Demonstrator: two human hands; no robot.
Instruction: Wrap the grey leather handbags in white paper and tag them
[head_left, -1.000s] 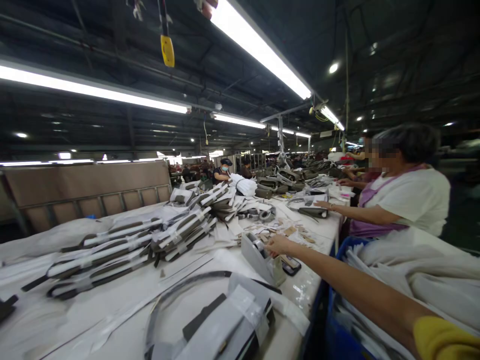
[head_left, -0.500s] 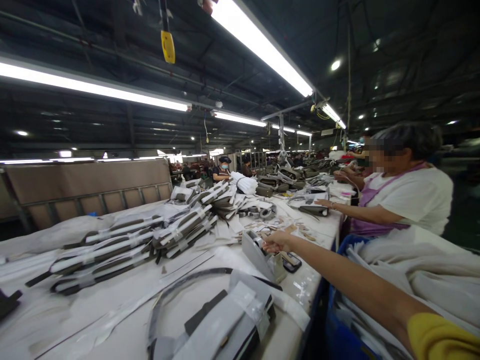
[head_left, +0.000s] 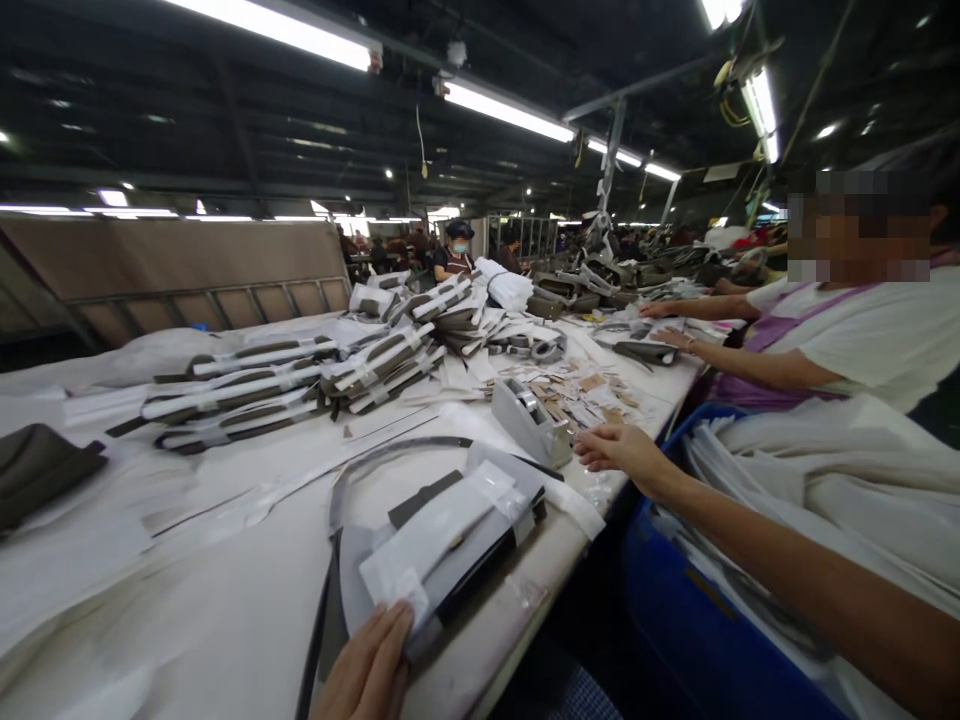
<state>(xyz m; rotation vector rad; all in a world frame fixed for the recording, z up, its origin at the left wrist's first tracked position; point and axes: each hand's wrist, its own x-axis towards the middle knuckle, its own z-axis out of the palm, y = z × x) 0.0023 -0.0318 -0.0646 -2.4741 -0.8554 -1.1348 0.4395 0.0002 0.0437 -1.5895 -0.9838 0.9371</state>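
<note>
A dark grey bag (head_left: pixel 480 590), wrapped in white sheeting with clear tape across it, lies near the table's front edge, its long strap curving behind it. The fingers of my left hand (head_left: pixel 369 660) rest flat on its lower left corner. Beyond the bag stands a grey tape dispenser (head_left: pixel 529 425). My right hand (head_left: pixel 619 455) is just right of the dispenser's front end, its fingers bent and close together; whether a piece of tape is between them is too small to tell.
Wrapped bag parts (head_left: pixel 247 390) are piled at the back left of the white table (head_left: pixel 225 580). Small brown scraps (head_left: pixel 592 390) lie behind the dispenser. At right, a blue bin (head_left: pixel 675 600) holds white sheeting, and a person in a purple apron (head_left: pixel 780 335) works beyond it.
The view has tilted down. My left hand has come into view on the wrapped bag. My right hand has moved from over the dispenser to its right, off the front end.
</note>
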